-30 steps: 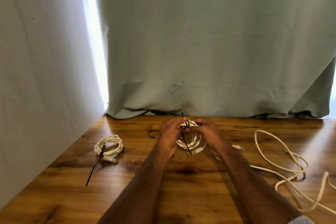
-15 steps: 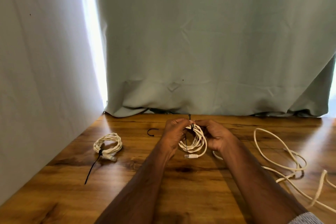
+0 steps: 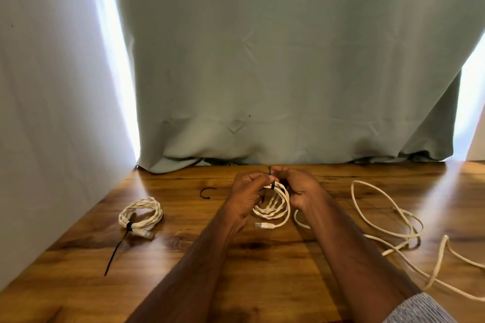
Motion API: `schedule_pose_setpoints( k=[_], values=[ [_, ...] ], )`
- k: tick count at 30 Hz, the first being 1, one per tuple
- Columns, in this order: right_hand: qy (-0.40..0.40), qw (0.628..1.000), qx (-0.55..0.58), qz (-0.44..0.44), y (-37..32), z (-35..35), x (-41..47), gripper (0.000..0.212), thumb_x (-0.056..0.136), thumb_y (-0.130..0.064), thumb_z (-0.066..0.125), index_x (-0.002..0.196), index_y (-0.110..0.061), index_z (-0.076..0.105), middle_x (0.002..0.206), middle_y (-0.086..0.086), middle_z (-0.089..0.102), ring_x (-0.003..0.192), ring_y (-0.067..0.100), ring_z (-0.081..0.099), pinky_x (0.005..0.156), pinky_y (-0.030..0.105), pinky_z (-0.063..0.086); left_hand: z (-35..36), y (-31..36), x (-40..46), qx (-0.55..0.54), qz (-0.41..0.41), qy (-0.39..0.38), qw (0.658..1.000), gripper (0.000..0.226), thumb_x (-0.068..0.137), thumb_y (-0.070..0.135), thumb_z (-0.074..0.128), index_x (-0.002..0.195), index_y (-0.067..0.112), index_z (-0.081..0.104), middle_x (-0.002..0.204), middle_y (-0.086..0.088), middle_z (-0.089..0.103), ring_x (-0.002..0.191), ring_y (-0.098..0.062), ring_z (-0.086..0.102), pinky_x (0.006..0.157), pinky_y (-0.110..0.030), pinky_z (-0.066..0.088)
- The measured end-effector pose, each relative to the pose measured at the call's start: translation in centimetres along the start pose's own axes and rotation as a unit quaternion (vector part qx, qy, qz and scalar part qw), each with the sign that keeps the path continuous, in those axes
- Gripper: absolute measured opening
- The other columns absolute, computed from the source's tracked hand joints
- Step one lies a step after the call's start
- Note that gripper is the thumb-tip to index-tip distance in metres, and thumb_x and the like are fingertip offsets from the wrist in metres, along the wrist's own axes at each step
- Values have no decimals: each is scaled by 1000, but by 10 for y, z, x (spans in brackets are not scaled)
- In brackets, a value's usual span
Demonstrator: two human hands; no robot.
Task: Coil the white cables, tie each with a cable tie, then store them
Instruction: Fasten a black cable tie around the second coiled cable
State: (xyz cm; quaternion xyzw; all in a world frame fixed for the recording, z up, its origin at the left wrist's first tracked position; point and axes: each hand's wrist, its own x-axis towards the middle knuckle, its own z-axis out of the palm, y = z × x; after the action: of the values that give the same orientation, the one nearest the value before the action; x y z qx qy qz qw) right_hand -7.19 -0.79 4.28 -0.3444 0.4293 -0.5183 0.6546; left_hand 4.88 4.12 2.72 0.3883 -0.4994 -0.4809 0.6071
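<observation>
Since earlier frame, coil (image 3: 273,204) drops lower, plug now dangling above bench (image 3: 262,270). We pinch cable tie (image 3: 271,178) with left hand (image 3: 246,191) and right hand (image 3: 299,189), apparently tightening. Risk: loose tie lets loops spring apart.

- I sit at a glossy wooden table (image 3: 236,265) in what looks like a home room.
- A grey-green curtain (image 3: 288,60) hangs behind it, daylight at its edges.
- A white wall (image 3: 52,113) stands left.
</observation>
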Motion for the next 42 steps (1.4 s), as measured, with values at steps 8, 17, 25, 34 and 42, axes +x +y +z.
schedule_pose_setpoints(
  k=[8,17,25,34,42],
  values=[
    [72,987,41,-134,-6,6,-4,22,80,11,74,97,-3,70,84,12,73,70,19,67,58,28,53,7,-7,4,-23,-5,54,998,22,89,9,65,70,12,75,68,-11,65,52,-15,57,44,-19,40],
    [50,958,-52,-278,-9,21,-21,20,79,3,79,88,-12,72,86,11,77,78,18,73,67,28,56,-4,-3,6,-118,-54,163,978,14,87,11,67,75,13,72,68,-4,65,49,-11,50,49,-26,33],
    [10,950,-86,-301,-7,25,-28,18,81,6,76,92,-8,72,83,12,76,75,20,73,68,32,59,-4,-3,2,-77,-42,143,986,14,89,7,64,75,7,70,52,-2,50,40,-11,37,42,-22,26],
    [-28,916,-179,-358,-8,23,-24,17,78,1,81,89,-11,77,80,5,77,77,16,74,78,33,61,0,-1,-2,-109,-95,118,982,20,92,9,54,77,5,67,44,-2,41,32,-9,27,42,-20,21],
    [-173,817,-344,-429,5,24,-31,15,78,1,80,86,-12,80,89,-3,75,89,7,69,82,14,50,-25,1,4,-100,-51,150,982,21,95,10,55,76,9,65,59,-7,50,36,-9,41,39,-19,28]
  ],
)
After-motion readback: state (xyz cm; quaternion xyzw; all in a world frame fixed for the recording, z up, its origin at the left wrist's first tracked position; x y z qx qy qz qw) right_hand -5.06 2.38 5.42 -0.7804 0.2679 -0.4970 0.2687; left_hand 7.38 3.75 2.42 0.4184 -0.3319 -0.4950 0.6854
